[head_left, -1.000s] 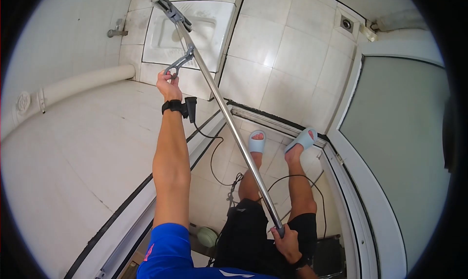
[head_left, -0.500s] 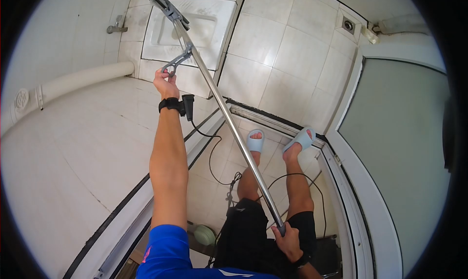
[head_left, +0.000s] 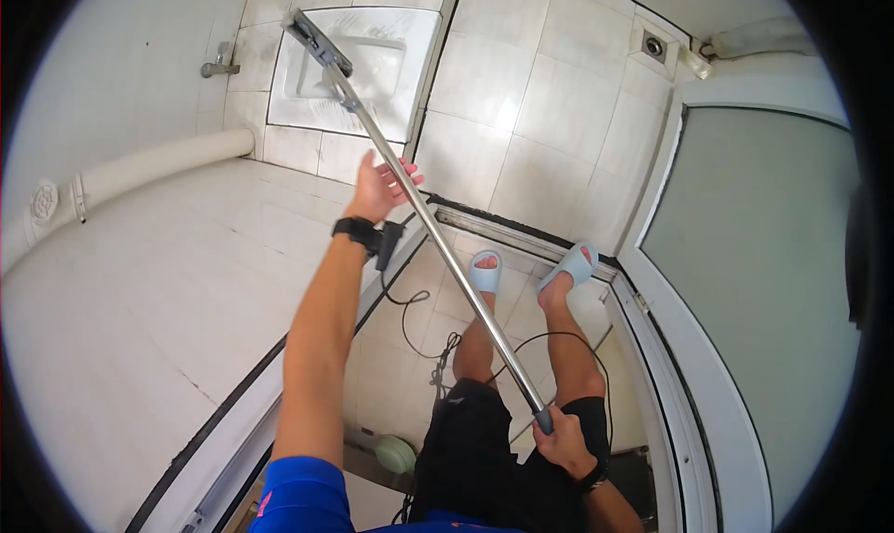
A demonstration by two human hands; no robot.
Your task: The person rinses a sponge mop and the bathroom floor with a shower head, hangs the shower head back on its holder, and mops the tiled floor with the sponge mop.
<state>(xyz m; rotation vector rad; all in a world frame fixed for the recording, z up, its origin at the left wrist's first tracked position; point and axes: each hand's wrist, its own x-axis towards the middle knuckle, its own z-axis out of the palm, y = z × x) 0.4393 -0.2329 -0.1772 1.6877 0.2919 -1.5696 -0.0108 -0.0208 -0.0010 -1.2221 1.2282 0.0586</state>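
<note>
A sponge mop (head_left: 430, 224) with a long metal pole slants across the view. Its grey mop head (head_left: 318, 45) is over the white squat pan basin (head_left: 424, 30) at the top. My right hand (head_left: 566, 442) is closed around the dark grip at the pole's near end, in front of my black shorts. My left hand (head_left: 377, 194) is open beside the upper pole, thumb and fingers apart. Its fingers reach under the pole; whether they touch it I cannot tell. The lever (head_left: 346, 103) lies close along the pole, near the mop head.
A white pipe (head_left: 158, 163) and a tap (head_left: 220, 67) are at the left wall. A raised door sill (head_left: 521, 238) crosses in front of my slippers (head_left: 484, 274). A frosted door (head_left: 754, 235) stands at right. A black cable (head_left: 410, 333) hangs from my left wrist.
My left hand has let go of the mop's lever and come down and right to the pole. The lever has folded in towards the pole. My right hand keeps its grip.
</note>
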